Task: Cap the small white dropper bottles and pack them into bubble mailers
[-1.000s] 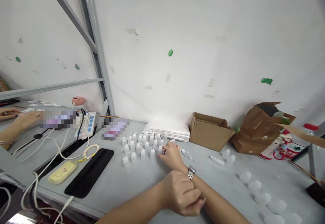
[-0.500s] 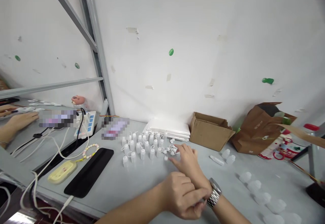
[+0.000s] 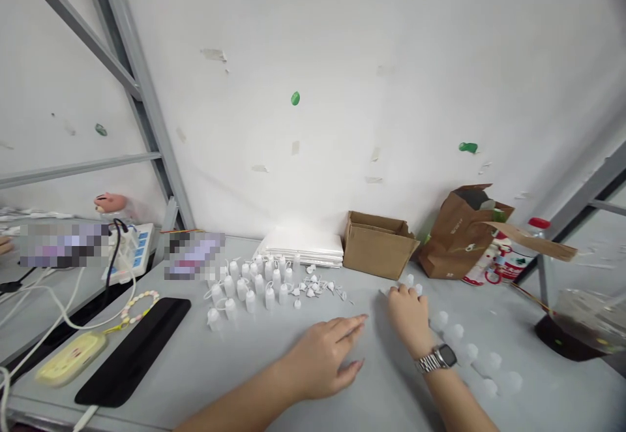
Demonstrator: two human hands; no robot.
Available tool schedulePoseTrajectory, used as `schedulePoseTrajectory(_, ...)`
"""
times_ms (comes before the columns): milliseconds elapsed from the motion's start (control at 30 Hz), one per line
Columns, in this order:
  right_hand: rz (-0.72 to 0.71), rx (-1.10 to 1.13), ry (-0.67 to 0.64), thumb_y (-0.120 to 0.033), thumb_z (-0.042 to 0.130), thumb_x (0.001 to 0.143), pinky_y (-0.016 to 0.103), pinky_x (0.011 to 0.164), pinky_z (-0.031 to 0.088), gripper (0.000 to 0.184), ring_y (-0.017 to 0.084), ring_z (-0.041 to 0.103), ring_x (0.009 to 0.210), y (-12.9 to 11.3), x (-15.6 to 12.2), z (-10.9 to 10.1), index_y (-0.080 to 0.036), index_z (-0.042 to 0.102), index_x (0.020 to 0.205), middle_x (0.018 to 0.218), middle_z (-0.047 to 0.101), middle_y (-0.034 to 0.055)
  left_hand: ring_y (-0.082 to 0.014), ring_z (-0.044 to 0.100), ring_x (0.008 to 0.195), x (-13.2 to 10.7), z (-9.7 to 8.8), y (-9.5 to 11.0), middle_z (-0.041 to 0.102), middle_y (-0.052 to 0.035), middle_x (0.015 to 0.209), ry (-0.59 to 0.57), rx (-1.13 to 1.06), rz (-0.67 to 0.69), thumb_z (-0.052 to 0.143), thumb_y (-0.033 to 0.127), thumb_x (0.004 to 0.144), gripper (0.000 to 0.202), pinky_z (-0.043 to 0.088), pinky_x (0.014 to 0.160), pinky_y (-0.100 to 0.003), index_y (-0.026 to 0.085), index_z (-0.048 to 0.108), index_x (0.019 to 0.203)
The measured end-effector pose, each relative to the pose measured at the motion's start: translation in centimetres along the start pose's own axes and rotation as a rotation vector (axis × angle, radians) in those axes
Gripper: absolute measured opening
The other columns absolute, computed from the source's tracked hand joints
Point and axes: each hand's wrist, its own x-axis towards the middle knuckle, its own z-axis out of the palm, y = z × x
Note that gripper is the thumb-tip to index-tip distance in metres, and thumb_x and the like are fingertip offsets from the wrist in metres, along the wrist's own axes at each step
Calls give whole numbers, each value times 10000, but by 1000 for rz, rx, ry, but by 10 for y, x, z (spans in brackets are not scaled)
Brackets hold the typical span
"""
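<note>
Head view, capped bottles beyond left hand, near but apart

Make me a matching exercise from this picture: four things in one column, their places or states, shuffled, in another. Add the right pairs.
Things
1. Left hand
2. Right hand
3. Loose white pieces
4. Cardboard box

Places or states
A. Has a watch on its wrist
B. Between the white stack and the brown paper bag
C. Wrist bare, thumb and fingers apart with nothing between them
D. Strewn beside the standing bottles

Right pairs: 1-C, 2-A, 3-D, 4-B
</note>
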Motion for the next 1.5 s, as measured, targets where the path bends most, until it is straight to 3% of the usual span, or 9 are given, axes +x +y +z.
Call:
schedulePoseTrajectory(100,-28,3,-6,-12,379,814,349,625,351,295,295,628,786,-4,-5,3,-97,661,807,850,667,194,-258,488,1180,1,1,-3,421,-154,1385,-92,-40,-121,519,289,816,566,451,948,-381,131,352,1334)
schedulePoseTrajectory(233,-15,18,1,-12,368,820,345,622,369,275,295,643,776,-3,-4,3,-97,629,806,812,674,191,-273,436,1230,3,11,-17,391,-178,1397,-59,33,-248,496,258,831,575,426,972,-421,122,309,1358)
schedulePoseTrajectory(433,-7,194,12,-177,421,881,346,660,387,180,292,649,789,-7,-3,4,-92,547,977,808,686,173,-319,446,1218,6,29,-48,515,-196,1287,-9,332,-419,388,34,808,388,380,950,-526,127,543,1151)
schedulePoseTrajectory(567,15,417,-18,-226,436,884,332,705,394,314,263,642,843,-18,-4,5,-77,479,1157,898,690,150,-298,523,1126,6,31,-53,589,-179,1185,-6,304,-425,394,-17,766,385,407,918,-482,129,590,1064)
schedulePoseTrajectory(700,-4,560,-17,-245,425,880,301,716,397,286,228,631,821,-26,-7,5,-127,551,1107,933,675,117,-244,563,1002,4,30,-52,633,-110,1028,46,223,-421,377,-66,735,440,452,857,-405,157,589,1049)
schedulePoseTrajectory(867,-61,686,-15,-242,440,855,284,674,406,203,212,608,762,-30,-11,9,-168,627,887,863,654,95,-207,547,878,5,29,-54,589,-56,900,189,69,-469,366,-17,796,323,476,772,-374,187,595,899)
schedulePoseTrajectory(1133,-27,926,5,-345,444,844,315,668,430,228,197,586,672,-34,-13,9,-183,603,867,859,647,83,-194,567,880,11,14,-56,610,-27,871,454,-312,-593,464,162,833,174,459,824,-376,230,625,838)
schedulePoseTrajectory(1333,-35,1381,-44,-459,473,827,289,633,449,303,166,568,630,-48,-24,-12,-185,513,949,783,626,36,-216,657,892,17,8,-57,688,-103,950,582,-730,-755,508,379,821,259,514,812,-387,156,604,912)
schedulePoseTrajectory(1500,-137,1518,-125,-391,536,809,277,674,445,233,161,555,696,-64,-39,-26,-190,528,926,781,604,18,-247,662,939,20,-3,-48,711,-142,973,603,-1140,-835,612,427,760,319,488,878,-419,136,606,889)
